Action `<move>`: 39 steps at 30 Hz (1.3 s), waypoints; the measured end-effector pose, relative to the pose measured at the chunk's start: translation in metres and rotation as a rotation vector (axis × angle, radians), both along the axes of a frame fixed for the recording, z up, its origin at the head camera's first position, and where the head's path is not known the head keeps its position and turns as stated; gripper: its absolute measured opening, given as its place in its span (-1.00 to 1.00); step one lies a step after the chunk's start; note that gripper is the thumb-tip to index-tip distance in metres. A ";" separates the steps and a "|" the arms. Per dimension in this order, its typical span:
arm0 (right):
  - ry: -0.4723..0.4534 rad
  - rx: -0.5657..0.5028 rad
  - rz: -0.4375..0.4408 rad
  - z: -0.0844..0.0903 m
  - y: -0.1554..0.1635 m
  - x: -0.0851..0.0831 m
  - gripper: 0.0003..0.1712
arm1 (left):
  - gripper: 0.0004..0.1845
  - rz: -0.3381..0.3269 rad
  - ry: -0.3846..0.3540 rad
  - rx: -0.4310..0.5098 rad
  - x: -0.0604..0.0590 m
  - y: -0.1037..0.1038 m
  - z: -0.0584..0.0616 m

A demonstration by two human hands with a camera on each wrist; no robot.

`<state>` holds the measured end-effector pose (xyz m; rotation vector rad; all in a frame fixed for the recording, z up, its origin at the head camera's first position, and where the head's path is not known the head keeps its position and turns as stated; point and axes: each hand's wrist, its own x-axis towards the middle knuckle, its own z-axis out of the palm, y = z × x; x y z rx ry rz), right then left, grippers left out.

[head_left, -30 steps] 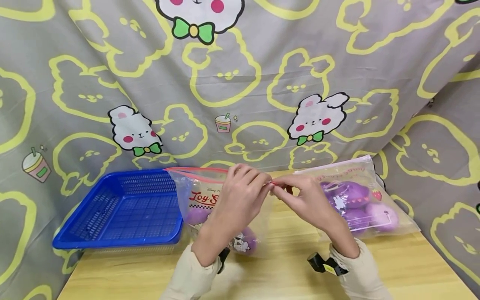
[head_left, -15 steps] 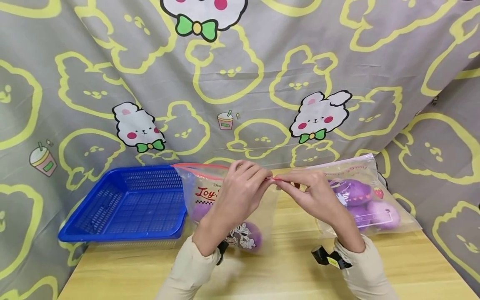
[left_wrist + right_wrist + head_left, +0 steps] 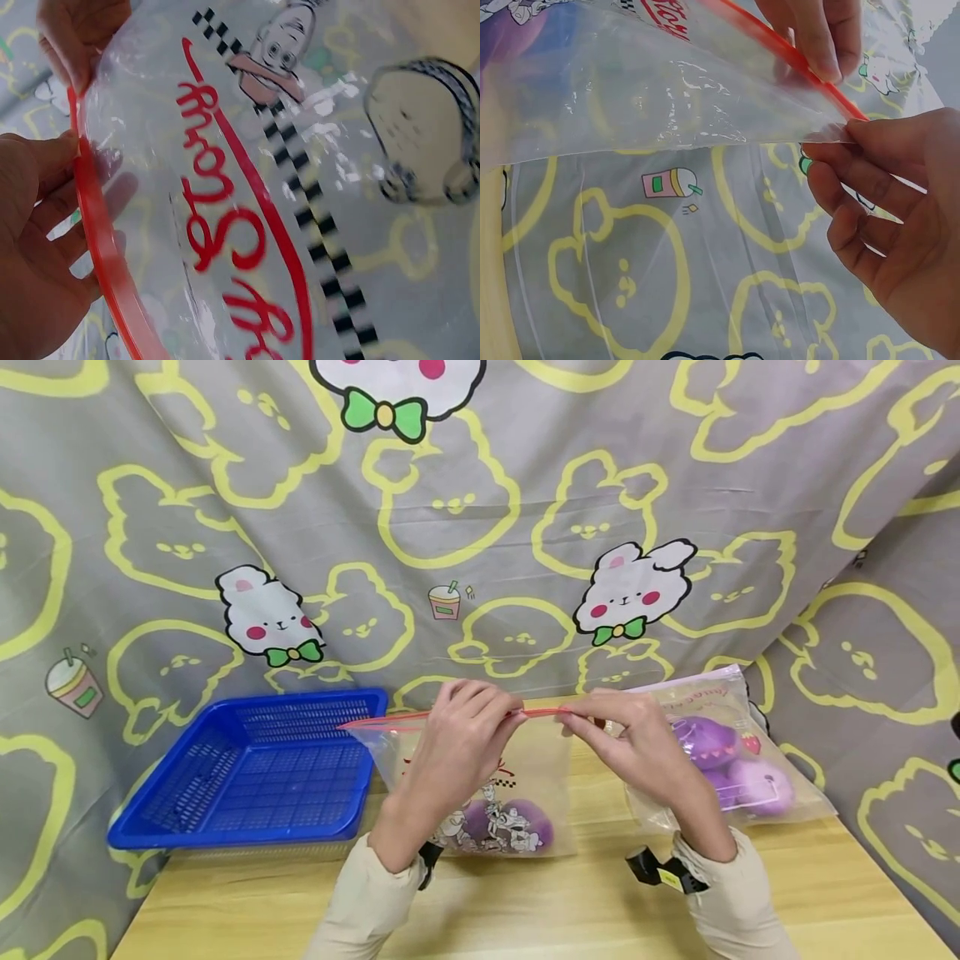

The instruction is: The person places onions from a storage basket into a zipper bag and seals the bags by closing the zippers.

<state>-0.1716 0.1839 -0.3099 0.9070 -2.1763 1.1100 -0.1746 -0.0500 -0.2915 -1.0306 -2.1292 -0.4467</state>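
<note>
- Pinching the red zip strip (image 3: 457, 716) at frame centre, the left hand (image 3: 457, 743) holds a clear printed zip bag (image 3: 525, 760) above the wooden table (image 3: 570, 902).
- The right hand (image 3: 637, 743) pinches the strip's right end.
- 1 purple plush toy (image 3: 517, 822) sits at the bag's bottom.
- A blue basket (image 3: 255, 777) sits lower left; a second bagged purple plush (image 3: 720, 760) lies right.

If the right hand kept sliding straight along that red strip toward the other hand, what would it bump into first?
Most likely the left hand, which pinches the same red zip strip of the clear bag. Only a short stretch of strip separates it from the right hand.
</note>
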 end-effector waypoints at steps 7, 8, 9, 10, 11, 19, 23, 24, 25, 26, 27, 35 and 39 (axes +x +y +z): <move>0.016 -0.002 -0.010 0.001 0.001 -0.001 -0.77 | -0.92 0.011 -0.031 0.014 0.001 -0.010 0.000; 0.018 -0.001 -0.013 0.001 0.001 -0.001 -0.77 | -0.92 0.012 -0.037 0.015 0.001 -0.011 0.000; 0.021 0.001 -0.016 0.001 0.002 -0.001 -0.78 | -0.92 0.012 -0.040 0.016 0.001 -0.012 0.000; 0.022 0.005 -0.021 0.001 0.002 -0.001 -0.78 | -0.92 0.014 -0.043 0.016 0.000 -0.013 0.000; 0.023 0.009 -0.026 0.001 0.002 -0.001 -0.78 | -0.92 0.015 -0.044 0.015 0.000 -0.014 0.000; 0.051 0.027 -0.049 0.000 0.004 -0.004 -0.79 | -0.89 0.026 -0.022 0.011 -0.003 -0.019 -0.002; 0.056 0.035 -0.059 0.000 0.004 -0.004 -0.80 | -0.89 0.026 -0.036 0.027 -0.003 -0.023 -0.005; 0.057 0.036 -0.061 -0.001 0.004 -0.004 -0.80 | -0.89 0.025 -0.040 0.032 -0.003 -0.024 -0.006; 0.057 0.038 -0.064 -0.001 0.005 -0.004 -0.80 | -0.89 0.024 -0.044 0.037 -0.004 -0.025 -0.006; 0.058 0.040 -0.067 -0.001 0.005 -0.004 -0.80 | -0.90 0.022 -0.047 0.043 -0.004 -0.027 -0.007; 0.057 0.042 -0.067 -0.001 0.005 -0.005 -0.80 | -0.91 0.021 -0.048 0.047 -0.004 -0.028 -0.008; 0.049 0.045 -0.080 -0.002 0.007 -0.007 -0.81 | -0.91 0.040 -0.038 0.051 -0.006 -0.037 -0.011; 0.060 0.049 -0.081 -0.003 0.009 -0.009 -0.82 | -0.91 0.047 -0.028 0.058 -0.006 -0.040 -0.013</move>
